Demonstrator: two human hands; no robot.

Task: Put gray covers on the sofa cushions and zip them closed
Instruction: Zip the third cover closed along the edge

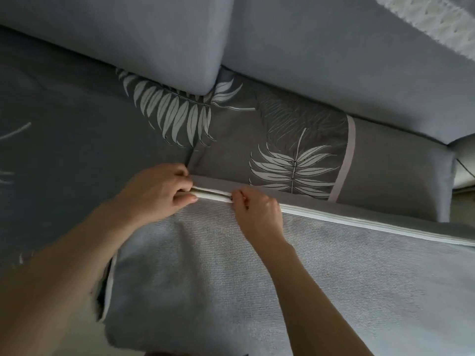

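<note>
So the gray cover (282,273) lay on the sofa (77,124), cushion inside. Left hand (156,191) gripped the unzipped end, right hand (257,209) pinched the zipper pull (232,199) on the white zipper (359,222).

Gray cover (270,273) stretched over a cushion, lying across the near half of the view. White zipper (359,224) running along its far edge, shut on the right, parted in the short stretch between the hands. Left hand (156,191) gripping the cover's end at the open part, fingers curled round the white edge. Right hand (257,209) pinching at the zipper where the shut part begins; pull itself too small to make out. Beyond, a dark gray sheet (231,129) printed with white leaves. Two plain blue-gray cushions (334,60) standing behind it, side by side. White lace (437,24) in the top right corner.
</note>
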